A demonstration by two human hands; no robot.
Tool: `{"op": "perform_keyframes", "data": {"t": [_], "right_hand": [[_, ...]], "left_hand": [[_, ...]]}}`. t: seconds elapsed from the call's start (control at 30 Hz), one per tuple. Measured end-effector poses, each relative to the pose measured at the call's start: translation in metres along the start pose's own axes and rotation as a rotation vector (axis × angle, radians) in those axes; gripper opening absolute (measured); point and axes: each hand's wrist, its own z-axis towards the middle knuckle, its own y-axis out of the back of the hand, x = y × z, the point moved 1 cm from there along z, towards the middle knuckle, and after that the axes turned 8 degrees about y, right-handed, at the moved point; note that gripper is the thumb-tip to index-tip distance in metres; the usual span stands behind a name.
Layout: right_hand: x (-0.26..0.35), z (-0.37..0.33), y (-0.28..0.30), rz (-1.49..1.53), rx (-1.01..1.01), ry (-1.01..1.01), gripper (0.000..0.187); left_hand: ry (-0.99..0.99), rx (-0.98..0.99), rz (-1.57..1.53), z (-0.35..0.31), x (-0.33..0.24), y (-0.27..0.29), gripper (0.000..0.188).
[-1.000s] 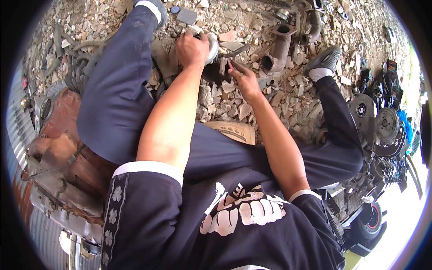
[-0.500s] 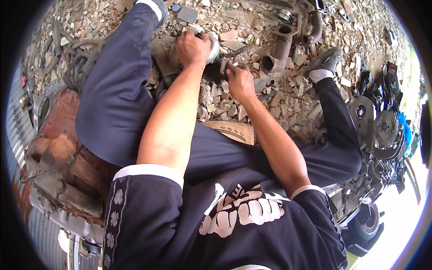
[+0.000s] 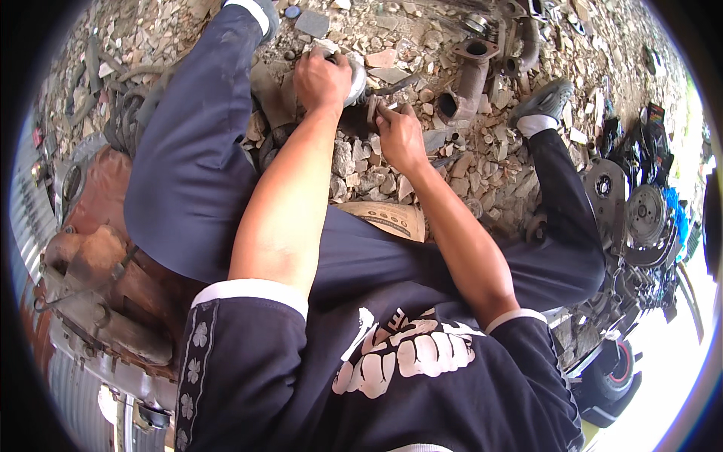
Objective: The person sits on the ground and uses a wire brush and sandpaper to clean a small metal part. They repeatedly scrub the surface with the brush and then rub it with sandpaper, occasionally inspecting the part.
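My left hand [image 3: 322,80] is wrapped over a rounded silver-grey metal part [image 3: 357,84] just above the gravel. Its fingers curl over the far side, so much of the part is hidden. A little to the right and nearer, my right hand [image 3: 401,139] is closed, thumb and fingers pinching the edge of a dark, rusty flanged metal part [image 3: 372,113]. That part lies close beside the silver-grey one. Whether the two are joined I cannot tell. Beyond my right hand, a rusty pipe elbow with a flange [image 3: 471,83] rests on the stones.
More rusty pipe parts [image 3: 527,45] lie at the far right. My legs lie on both sides, with printed cardboard [image 3: 388,218] between them. Dark hoses [image 3: 135,113] and a large engine part [image 3: 105,264] are at left; a round metal disc [image 3: 646,215] and other parts at right.
My right hand's fingers have shifted slightly on the rusty part's edge. My left hand stays in place on the silver-grey part.
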Motion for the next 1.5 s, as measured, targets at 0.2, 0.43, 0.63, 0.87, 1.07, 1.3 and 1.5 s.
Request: {"op": "perform_keyframes", "data": {"t": [0.2, 0.43, 0.63, 0.87, 1.07, 1.3, 1.5], "right_hand": [[-0.023, 0.007, -0.004, -0.039, 0.011, -0.025, 0.035], [-0.038, 0.0, -0.009, -0.057, 0.087, -0.044, 0.036], [-0.019, -0.007, -0.003, 0.095, -0.015, -0.026, 0.035], [-0.036, -0.004, -0.02, -0.024, -0.052, -0.025, 0.034], [-0.039, -0.016, -0.018, 0.036, -0.048, 0.037, 0.033], [-0.025, -0.028, -0.016, 0.031, -0.01, 0.013, 0.033], [-0.013, -0.034, -0.014, 0.104, -0.107, -0.155, 0.036]], "left_hand": [[-0.008, 0.015, 0.004, -0.005, -0.006, 0.002, 0.027], [-0.009, 0.005, 0.03, -0.006, -0.003, 0.0, 0.025], [-0.058, -0.034, 0.046, -0.003, -0.008, -0.002, 0.026], [-0.048, 0.018, 0.068, -0.008, -0.001, 0.003, 0.031], [-0.051, -0.019, -0.018, -0.005, -0.001, -0.002, 0.029], [-0.041, 0.008, 0.002, -0.003, 0.002, -0.005, 0.03], [-0.032, -0.014, 0.006, -0.002, -0.003, -0.001, 0.027]]}}
